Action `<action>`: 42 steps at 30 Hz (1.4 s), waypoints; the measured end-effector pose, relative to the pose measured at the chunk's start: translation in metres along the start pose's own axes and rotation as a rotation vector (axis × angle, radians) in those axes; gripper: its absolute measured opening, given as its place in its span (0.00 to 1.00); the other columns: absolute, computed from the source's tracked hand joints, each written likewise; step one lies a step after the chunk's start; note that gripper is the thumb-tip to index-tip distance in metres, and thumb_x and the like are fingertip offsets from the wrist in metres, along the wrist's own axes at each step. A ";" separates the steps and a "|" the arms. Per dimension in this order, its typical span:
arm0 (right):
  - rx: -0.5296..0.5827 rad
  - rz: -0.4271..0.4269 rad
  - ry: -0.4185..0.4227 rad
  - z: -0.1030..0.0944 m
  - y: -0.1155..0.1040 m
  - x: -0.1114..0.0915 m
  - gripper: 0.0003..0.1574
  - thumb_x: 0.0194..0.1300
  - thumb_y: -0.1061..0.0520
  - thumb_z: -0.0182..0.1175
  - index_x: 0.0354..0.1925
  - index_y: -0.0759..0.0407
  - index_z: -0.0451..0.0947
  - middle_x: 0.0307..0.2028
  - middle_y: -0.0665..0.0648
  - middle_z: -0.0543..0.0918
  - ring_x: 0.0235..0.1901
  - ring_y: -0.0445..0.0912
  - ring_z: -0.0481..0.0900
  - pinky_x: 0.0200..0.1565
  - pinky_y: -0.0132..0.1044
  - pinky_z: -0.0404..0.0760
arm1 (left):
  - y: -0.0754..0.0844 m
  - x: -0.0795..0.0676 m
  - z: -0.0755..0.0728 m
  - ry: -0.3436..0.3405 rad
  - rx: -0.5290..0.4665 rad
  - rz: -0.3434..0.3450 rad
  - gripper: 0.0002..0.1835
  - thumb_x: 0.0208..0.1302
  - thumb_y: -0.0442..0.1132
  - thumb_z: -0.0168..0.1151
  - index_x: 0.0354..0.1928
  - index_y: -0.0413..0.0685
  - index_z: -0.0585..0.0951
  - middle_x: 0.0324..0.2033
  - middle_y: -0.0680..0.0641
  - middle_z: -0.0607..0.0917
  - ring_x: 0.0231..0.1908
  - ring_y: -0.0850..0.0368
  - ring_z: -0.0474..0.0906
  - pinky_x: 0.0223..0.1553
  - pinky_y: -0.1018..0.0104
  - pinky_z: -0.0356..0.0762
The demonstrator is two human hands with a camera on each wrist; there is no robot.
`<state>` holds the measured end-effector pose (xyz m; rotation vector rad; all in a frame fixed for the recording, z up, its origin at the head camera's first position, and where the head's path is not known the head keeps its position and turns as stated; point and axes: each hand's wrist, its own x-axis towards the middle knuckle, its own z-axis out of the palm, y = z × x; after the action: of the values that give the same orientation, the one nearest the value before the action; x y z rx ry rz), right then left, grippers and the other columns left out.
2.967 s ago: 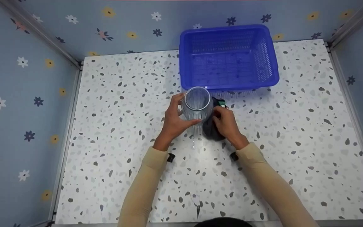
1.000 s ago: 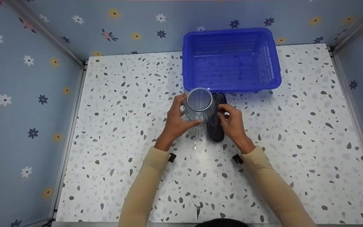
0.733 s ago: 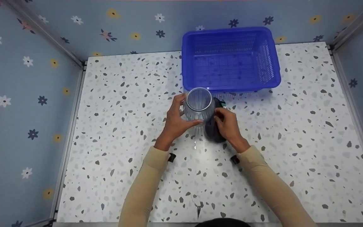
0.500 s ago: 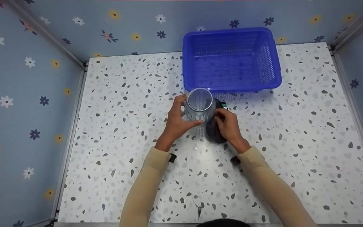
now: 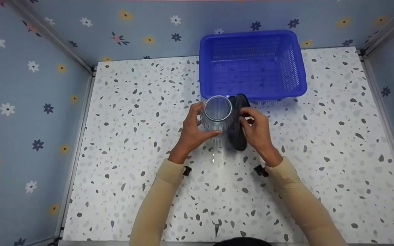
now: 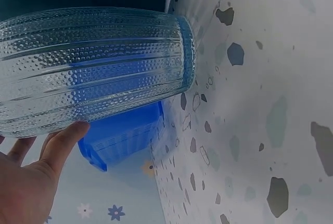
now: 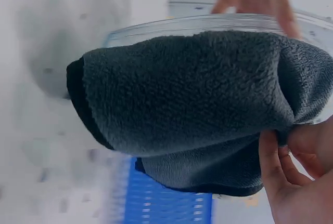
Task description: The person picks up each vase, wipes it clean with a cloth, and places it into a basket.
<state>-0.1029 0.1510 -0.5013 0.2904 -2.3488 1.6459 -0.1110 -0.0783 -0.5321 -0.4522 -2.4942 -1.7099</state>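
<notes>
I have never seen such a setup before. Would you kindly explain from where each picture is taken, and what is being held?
There is no machine here, only two bare human hands, a left hand and a right hand. The wide picture is taken from the head, looking forward and down. The two close ones are taken from the wrists, so things look sideways. The left hand holds a ribbed clear glass vessel. The right hand pinches a dark grey cloth beside it. Beyond them, a blue basket stands on the speckled table.
</notes>
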 end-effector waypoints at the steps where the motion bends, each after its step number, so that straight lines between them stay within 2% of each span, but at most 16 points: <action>1: 0.004 -0.015 0.006 -0.001 -0.005 0.002 0.10 0.69 0.77 0.61 0.46 0.72 0.85 0.41 0.67 0.87 0.43 0.58 0.86 0.40 0.25 0.81 | 0.000 0.000 0.000 0.001 -0.004 0.004 0.55 0.47 0.46 0.89 0.75 0.46 0.66 0.72 0.42 0.71 0.66 0.46 0.75 0.57 0.46 0.85; 5: -0.021 -0.068 -0.002 -0.002 -0.025 0.011 0.08 0.70 0.75 0.63 0.45 0.72 0.84 0.41 0.67 0.86 0.42 0.56 0.86 0.41 0.27 0.83 | -0.002 0.001 0.000 0.009 -0.031 0.021 0.54 0.47 0.44 0.89 0.75 0.46 0.66 0.71 0.42 0.72 0.65 0.46 0.76 0.56 0.44 0.85; 10: -0.061 -0.034 -0.042 -0.006 -0.035 0.015 0.08 0.69 0.72 0.66 0.46 0.71 0.85 0.42 0.66 0.86 0.43 0.54 0.87 0.42 0.28 0.85 | -0.002 0.001 0.001 0.008 -0.032 0.027 0.54 0.48 0.45 0.89 0.74 0.48 0.66 0.70 0.43 0.72 0.65 0.46 0.76 0.56 0.45 0.85; 12: -0.041 -0.016 -0.066 -0.009 -0.036 0.013 0.10 0.67 0.72 0.68 0.47 0.71 0.85 0.43 0.66 0.86 0.44 0.54 0.87 0.42 0.29 0.86 | -0.002 0.000 0.000 0.007 -0.021 0.027 0.53 0.48 0.46 0.89 0.74 0.48 0.66 0.70 0.43 0.72 0.65 0.46 0.76 0.56 0.47 0.85; 17: 0.005 0.011 -0.151 -0.016 -0.034 0.009 0.20 0.64 0.74 0.70 0.55 0.71 0.83 0.52 0.67 0.83 0.50 0.56 0.84 0.46 0.31 0.87 | -0.002 0.000 0.001 0.009 -0.004 0.032 0.53 0.48 0.47 0.88 0.73 0.49 0.67 0.69 0.44 0.73 0.64 0.46 0.77 0.54 0.49 0.86; 20: -0.012 0.033 -0.174 -0.017 -0.033 0.009 0.26 0.63 0.75 0.70 0.59 0.71 0.80 0.56 0.69 0.82 0.55 0.59 0.83 0.49 0.40 0.89 | -0.002 0.000 0.001 0.009 -0.012 0.033 0.53 0.49 0.46 0.88 0.73 0.48 0.67 0.70 0.43 0.72 0.64 0.46 0.77 0.55 0.47 0.86; 24: -0.025 0.072 -0.162 -0.016 -0.028 0.010 0.27 0.63 0.76 0.69 0.60 0.71 0.79 0.56 0.68 0.84 0.56 0.60 0.84 0.51 0.54 0.88 | -0.002 0.000 0.002 0.006 -0.026 0.030 0.53 0.49 0.45 0.88 0.74 0.49 0.66 0.70 0.43 0.72 0.65 0.46 0.75 0.57 0.45 0.85; 27: -0.021 0.077 -0.144 -0.016 -0.025 0.011 0.23 0.63 0.76 0.69 0.57 0.71 0.81 0.53 0.68 0.85 0.54 0.59 0.85 0.50 0.49 0.88 | -0.003 0.001 0.002 0.011 -0.032 0.031 0.53 0.48 0.45 0.89 0.74 0.48 0.66 0.70 0.42 0.72 0.65 0.47 0.75 0.57 0.45 0.85; 33: -0.010 0.030 -0.087 -0.014 -0.021 0.010 0.16 0.63 0.76 0.69 0.49 0.73 0.84 0.46 0.68 0.87 0.48 0.59 0.87 0.43 0.27 0.85 | -0.003 0.002 0.004 0.019 -0.027 0.039 0.54 0.47 0.45 0.89 0.73 0.47 0.67 0.69 0.42 0.72 0.65 0.46 0.76 0.56 0.48 0.86; 42: 0.035 0.045 -0.070 -0.012 -0.012 0.009 0.14 0.63 0.78 0.67 0.48 0.73 0.86 0.45 0.69 0.88 0.48 0.60 0.88 0.43 0.26 0.86 | -0.005 0.001 0.004 0.028 -0.013 0.054 0.54 0.47 0.45 0.89 0.74 0.46 0.66 0.70 0.41 0.71 0.63 0.45 0.76 0.53 0.44 0.86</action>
<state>-0.1065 0.1581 -0.4834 0.3091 -2.3956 1.7261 -0.1131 -0.0754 -0.5375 -0.4892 -2.4297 -1.7017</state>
